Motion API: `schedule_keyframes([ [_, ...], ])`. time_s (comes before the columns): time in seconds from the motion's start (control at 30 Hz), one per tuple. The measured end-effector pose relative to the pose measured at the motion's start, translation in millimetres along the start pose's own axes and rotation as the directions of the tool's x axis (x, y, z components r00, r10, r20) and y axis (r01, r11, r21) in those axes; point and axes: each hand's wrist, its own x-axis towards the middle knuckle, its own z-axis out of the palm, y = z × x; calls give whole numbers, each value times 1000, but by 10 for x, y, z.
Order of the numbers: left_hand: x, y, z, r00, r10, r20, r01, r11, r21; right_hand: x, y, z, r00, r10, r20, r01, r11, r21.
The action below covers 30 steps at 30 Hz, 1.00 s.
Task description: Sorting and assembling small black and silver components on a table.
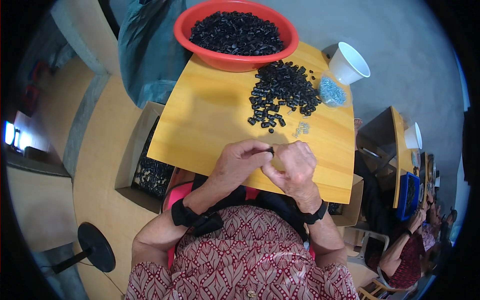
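Note:
Between the thumb and forefinger of my left hand (239, 164) is a small black plastic piece (270, 150), held above the near part of the table. My right hand (296, 167) is closed close against it, fingers curled in; whatever it may hold is hidden. Beyond my hands, a heap of similar black pieces (285, 87) spreads over the tabletop, with loose ones at its near edge. Several small silvery metal pins (303, 129) lie just past my right hand. A clear plastic bag (332, 92) full of such metal parts rests right of the heap.
A red basin (178, 31) of black pieces stands at the far edge of the yellow wooden table (195, 120), a white tub (351, 64) at far right. Cardboard boxes (131, 150) flank me. A person (402, 255) sits at another table on the right, near a blue tray (409, 197).

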Motion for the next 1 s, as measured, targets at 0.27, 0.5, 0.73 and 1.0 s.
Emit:
schedule_keyframes([
  [0.27,-145,564,-645,891,241,-385,-182,966,183,51,213,-212,991,109,83,-104,992,-69],
  [0.5,-702,279,-2283,640,403,-654,-76,880,468,-250,821,-495,925,375,61,-362,919,-158],
  [0.73,-757,137,-2120,587,382,-714,-30,891,453,-151,841,-296,907,413,79,-407,909,-87],
  [1.0,-459,439,-1189,791,357,-497,-162,905,393,185,751,122,825,458,332,-439,888,-135],
])
